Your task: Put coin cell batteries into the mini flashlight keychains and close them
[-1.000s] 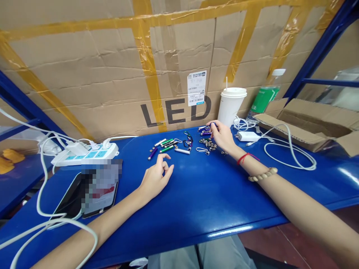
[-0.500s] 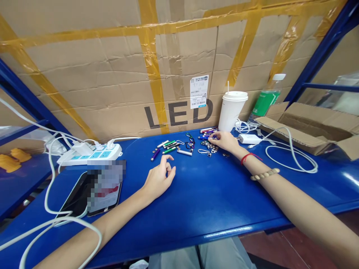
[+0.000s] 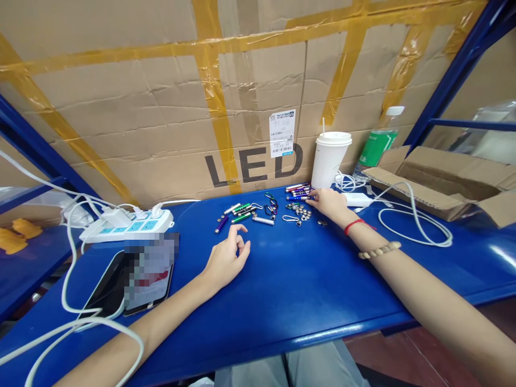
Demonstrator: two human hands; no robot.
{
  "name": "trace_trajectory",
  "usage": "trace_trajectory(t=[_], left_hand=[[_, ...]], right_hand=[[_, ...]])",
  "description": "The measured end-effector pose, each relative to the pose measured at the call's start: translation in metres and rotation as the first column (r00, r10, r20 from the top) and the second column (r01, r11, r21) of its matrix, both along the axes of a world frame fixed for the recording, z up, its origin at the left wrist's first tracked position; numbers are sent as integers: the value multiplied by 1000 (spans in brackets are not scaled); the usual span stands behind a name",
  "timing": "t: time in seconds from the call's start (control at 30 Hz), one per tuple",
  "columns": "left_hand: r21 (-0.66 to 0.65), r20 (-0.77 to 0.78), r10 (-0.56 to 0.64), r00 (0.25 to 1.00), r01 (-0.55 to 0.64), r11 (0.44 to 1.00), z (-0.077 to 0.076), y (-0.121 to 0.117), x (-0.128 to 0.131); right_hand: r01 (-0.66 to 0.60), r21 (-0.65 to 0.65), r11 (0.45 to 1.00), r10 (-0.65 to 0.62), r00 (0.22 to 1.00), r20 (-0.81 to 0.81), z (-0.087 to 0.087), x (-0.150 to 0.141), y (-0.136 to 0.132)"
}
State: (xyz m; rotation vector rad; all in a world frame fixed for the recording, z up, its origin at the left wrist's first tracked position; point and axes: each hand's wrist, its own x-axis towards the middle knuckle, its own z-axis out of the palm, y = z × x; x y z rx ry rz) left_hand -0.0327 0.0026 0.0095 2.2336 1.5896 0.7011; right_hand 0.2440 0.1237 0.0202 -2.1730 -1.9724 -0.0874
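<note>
The blue tube (image 3: 296, 198) lies right of the middle of the frame, at the near edge of a small stack of tubes (image 3: 295, 188), with the thumb and forefinger of the right hand (image 3: 328, 204) at its right end. Those fingertips stand close together, a narrow pinch, but I cannot tell whether they grip the tube or merely touch it. The left hand (image 3: 227, 257), left of centre, is loosely curled, thumb apart from forefinger, holding nothing. The likeliest trouble is rolling: the tube looks round and the table (image 3: 298, 290) smooth, so a nudge at one end could swing it askew or send it toward the front. A push away from the person could also disturb the tubes behind it. The loose metal discs (image 3: 307, 214) lie just below the fingertips, so a low sweep of the hand could scatter them, and the tall white cup (image 3: 330, 161) stands close behind the hand, where a knuckle lifted carelessly could tip it. The blue tube's long axis runs nearly level, left to right across the frame; its left end points toward the left pile (image 3: 242, 216), though which end is its front is too small to tell.
</note>
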Motion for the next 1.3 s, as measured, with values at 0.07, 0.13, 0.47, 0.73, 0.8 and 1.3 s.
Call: trace_trajectory(t=[0.07,0.13,0.47,0.73,0.8,1.3], left_hand=[[1,2,1,1000,-1,1000,0,0,0],[-3,6,1,1000,-1,1000,0,0,0],[14,3,-4,1000,4,1000,0,0,0],[61,-16,-162,987,163,985,2,-2,-1],[107,-54,-260,964,265,958,4,-5,-1],[322,-503,-448,739,641,697,19,-62,20]], right_hand=[[22,-10,1000,-22,1000,17,1,1,0],[45,-17,999,-44,998,35,2,1,-1],[71,59,996,-74,996,49,7,-1,-6],[-119,261,958,124,992,-2,18,-21,-24],[-189,324,927,211,977,-33,22,-27,-31],[-328,921,209,789,613,39,132,-36,-158]])
